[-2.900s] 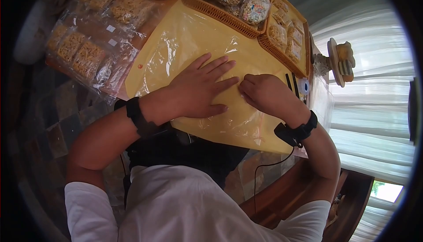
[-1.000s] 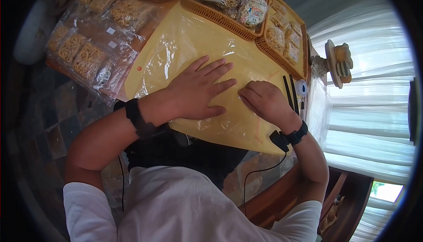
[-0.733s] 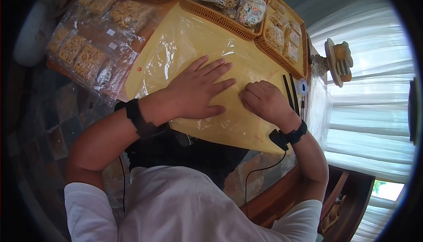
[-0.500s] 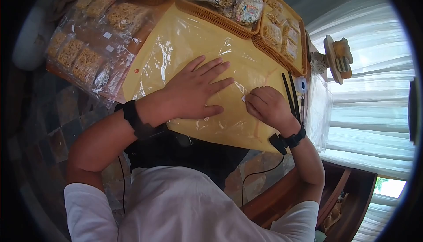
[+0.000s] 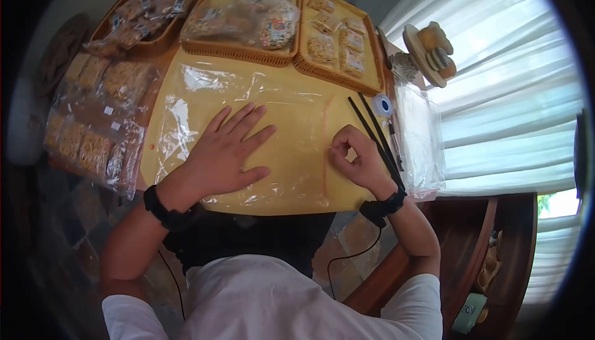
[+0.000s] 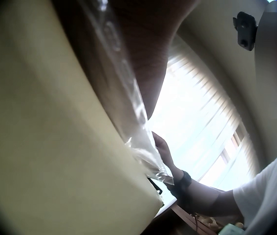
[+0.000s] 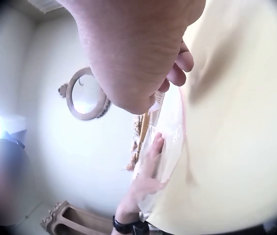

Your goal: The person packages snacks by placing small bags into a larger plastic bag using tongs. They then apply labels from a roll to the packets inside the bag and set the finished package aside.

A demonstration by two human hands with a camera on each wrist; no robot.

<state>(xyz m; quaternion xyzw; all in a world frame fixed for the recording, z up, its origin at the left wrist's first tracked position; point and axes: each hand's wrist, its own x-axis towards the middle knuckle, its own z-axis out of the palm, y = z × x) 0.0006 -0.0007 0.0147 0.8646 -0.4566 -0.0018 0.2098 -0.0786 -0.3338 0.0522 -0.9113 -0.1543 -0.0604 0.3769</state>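
Observation:
A clear plastic bag [image 5: 297,154] with a pink line along its right edge lies on a yellow sheet [image 5: 344,200]. My left hand [image 5: 226,151] rests flat on the bag, fingers spread; the left wrist view shows clear film [image 6: 137,115] rising beside that hand. Just right of the pink line, my right hand [image 5: 358,157] has thumb and forefinger tips together in a ring. A small whitish bit shows at those fingertips; what it is, I cannot tell. In the right wrist view the palm hides the pinching fingertips, and the other fingers [image 7: 180,68] are curled.
Two black sticks [image 5: 375,135], a white-and-blue roll [image 5: 382,106], a pen [image 5: 395,147] and clear bags [image 5: 423,142] lie on the right. Wicker baskets [image 5: 338,77] of packaged snacks line the back. Bagged snacks [image 5: 93,148] lie left. A cake stand [image 5: 423,55] stands back right.
My right hand has drawn away to the right from my left fingers, past the bag's pink edge. The head view has swung right. My left hand stays flat on the bag.

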